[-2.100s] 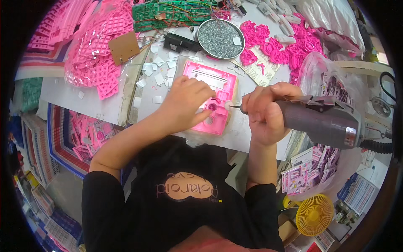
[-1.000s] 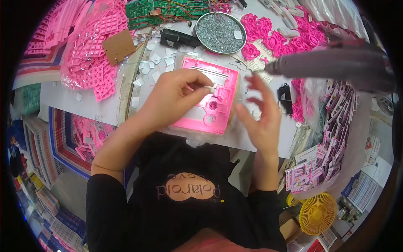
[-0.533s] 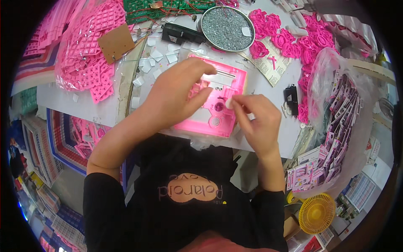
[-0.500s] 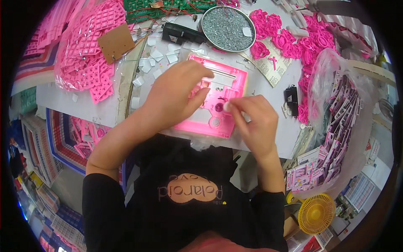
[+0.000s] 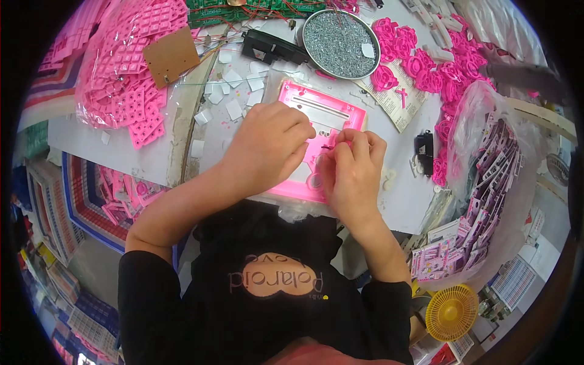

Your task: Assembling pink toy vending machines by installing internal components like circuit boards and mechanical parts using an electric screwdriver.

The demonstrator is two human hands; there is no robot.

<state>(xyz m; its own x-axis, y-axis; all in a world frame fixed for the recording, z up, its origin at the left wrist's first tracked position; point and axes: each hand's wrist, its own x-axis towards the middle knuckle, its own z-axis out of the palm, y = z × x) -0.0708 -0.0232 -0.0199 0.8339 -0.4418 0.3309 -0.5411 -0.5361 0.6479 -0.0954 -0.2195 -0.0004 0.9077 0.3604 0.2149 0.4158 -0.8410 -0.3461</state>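
Note:
A pink plastic casing (image 5: 356, 115) lies on the table in front of me, with metal rods across its upper part and a round ring near its lower right. My left hand (image 5: 272, 141) rests over its left side, fingers curled together; their tips hide whatever may be between them. Over the right side, my right hand (image 5: 354, 173) has thumb and fingers pinched close to a small dark part in the casing. Anything held in that pinch is too hidden to name.
Beyond the casing are a round tray of small screws (image 5: 337, 45) and a black plastic part (image 5: 274, 47). White foam squares (image 5: 234, 110) lie to the left. Pink rings (image 5: 403, 42) and a bag of printed pieces (image 5: 486, 201) are at right. Pink keypads (image 5: 137, 67) fill the far left.
My right hand has turned inward over the casing, its fingers more curled; the white round piece at its fingertips no longer shows. The left hand has curled tighter. The view has shifted slightly.

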